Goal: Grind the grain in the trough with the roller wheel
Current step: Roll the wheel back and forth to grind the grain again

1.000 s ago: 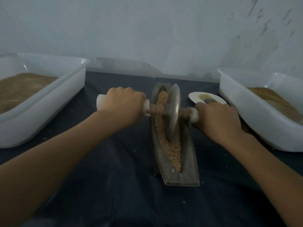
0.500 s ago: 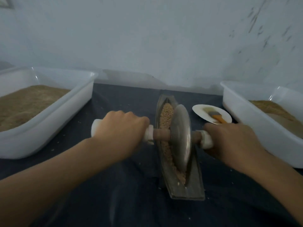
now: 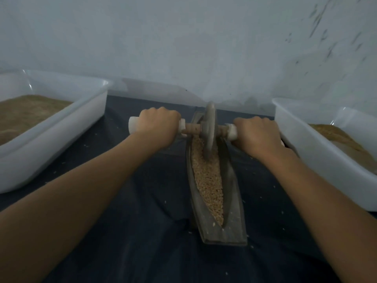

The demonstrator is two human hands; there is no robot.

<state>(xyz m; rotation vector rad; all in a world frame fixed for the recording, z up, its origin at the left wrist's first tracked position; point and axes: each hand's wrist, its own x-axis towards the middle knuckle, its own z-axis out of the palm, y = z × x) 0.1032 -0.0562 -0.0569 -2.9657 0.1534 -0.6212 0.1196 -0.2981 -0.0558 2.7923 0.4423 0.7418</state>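
A long, boat-shaped grey trough [image 3: 234,217] lies lengthwise on the dark cloth, filled with pale grain [image 3: 210,180]. A grey metal roller wheel [image 3: 209,131] stands upright in the trough's far end, on a wooden axle with white handles. My left hand [image 3: 158,125] grips the left handle. My right hand [image 3: 258,135] grips the right handle. Both arms are stretched forward. The grain under the wheel is hidden.
A white plastic tub [image 3: 61,127] of brown ground grain stands at the left, and another white tub [image 3: 318,152] at the right. A pale wall rises just behind the trough. Stray grains lie scattered on the dark cloth [image 3: 132,231].
The wheel rolled toward me to the near end of the trough, then away to its far end. Both hands kept their grip on the handles. The small plate at the right is now hidden.
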